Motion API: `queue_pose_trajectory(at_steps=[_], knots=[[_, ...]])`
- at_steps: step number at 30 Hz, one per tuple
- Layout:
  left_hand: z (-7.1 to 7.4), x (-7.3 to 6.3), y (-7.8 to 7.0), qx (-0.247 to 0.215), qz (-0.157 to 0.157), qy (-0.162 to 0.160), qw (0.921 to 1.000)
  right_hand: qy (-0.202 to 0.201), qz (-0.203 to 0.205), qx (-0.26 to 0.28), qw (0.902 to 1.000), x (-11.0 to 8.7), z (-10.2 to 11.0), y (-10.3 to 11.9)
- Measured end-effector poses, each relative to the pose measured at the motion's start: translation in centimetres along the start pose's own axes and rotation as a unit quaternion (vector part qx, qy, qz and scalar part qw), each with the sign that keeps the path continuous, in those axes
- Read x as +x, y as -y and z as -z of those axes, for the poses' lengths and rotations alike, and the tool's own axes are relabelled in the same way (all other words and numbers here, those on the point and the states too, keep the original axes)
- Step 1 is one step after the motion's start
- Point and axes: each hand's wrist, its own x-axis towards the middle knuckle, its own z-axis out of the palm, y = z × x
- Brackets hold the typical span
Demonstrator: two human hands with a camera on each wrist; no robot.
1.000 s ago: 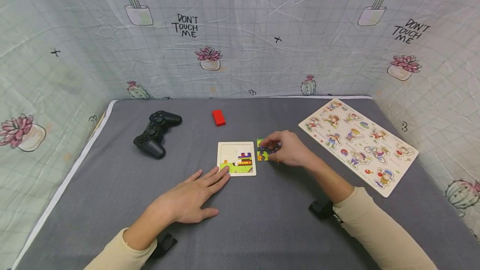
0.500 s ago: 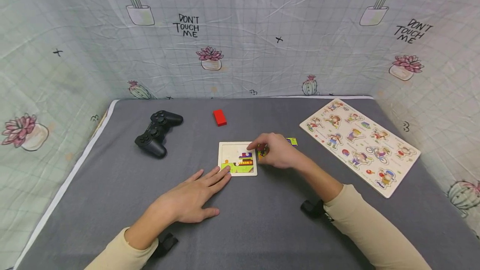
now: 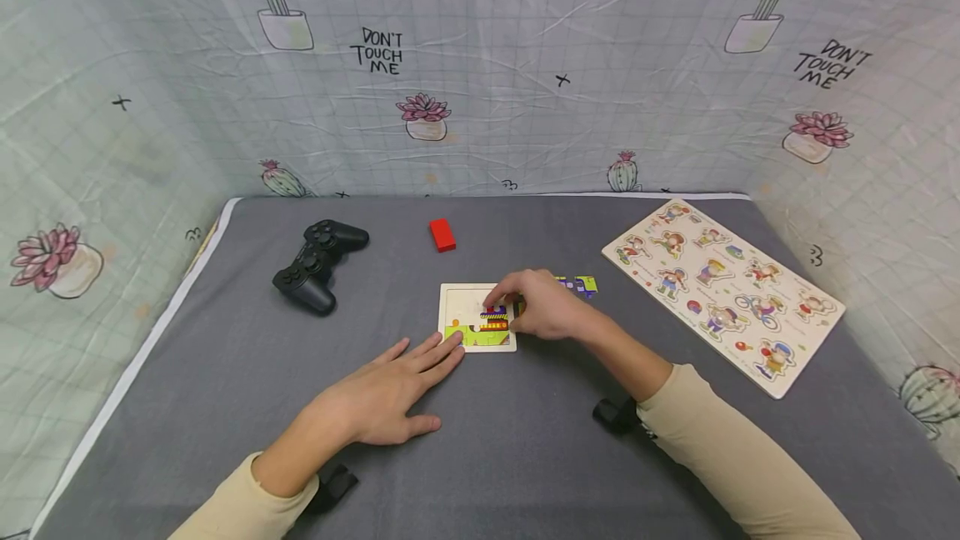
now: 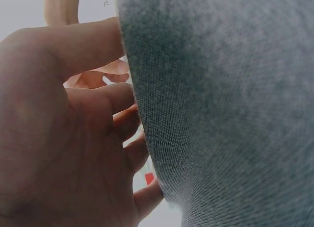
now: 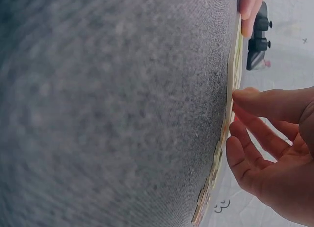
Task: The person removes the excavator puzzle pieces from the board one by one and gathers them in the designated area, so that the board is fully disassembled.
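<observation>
A small cream-framed jigsaw puzzle (image 3: 448,298) lies mid-table, with green, yellow and purple pieces along its bottom and right side. My right hand (image 3: 550,305) reaches over its right edge. Thumb and index finger pinch a small puzzle piece at the upper right of the picture, mostly hidden by the fingers. In the right wrist view the thumb (image 5: 248,96) is right at the tray's edge. My left hand (image 3: 386,400) lies flat, fingers straight, fingertips on the tray's lower left corner. Loose puzzle pieces (image 3: 585,284) lie beyond the right hand, partly covered by it.
A black game controller (image 3: 318,267) lies on the left of the grey cloth. Behind the puzzle is a red block (image 3: 442,235). A large wooden board with printed children (image 3: 723,298) lies at the right. A patterned curtain (image 3: 495,65) bounds the back and sides.
My right hand has moved left from the loose pieces onto the puzzle's right side, uncovering pieces behind it. The left hand stays in place on the tray's corner.
</observation>
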Motion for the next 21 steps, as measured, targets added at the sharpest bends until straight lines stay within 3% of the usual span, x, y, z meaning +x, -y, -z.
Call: queue_pose_trajectory(at_steps=[21], knots=[[0.21, -0.06, -0.11, 0.005, 0.0, 0.003, 1.0, 0.008, 0.006, -0.017, 0.9998, 0.65, -0.43, 0.49]])
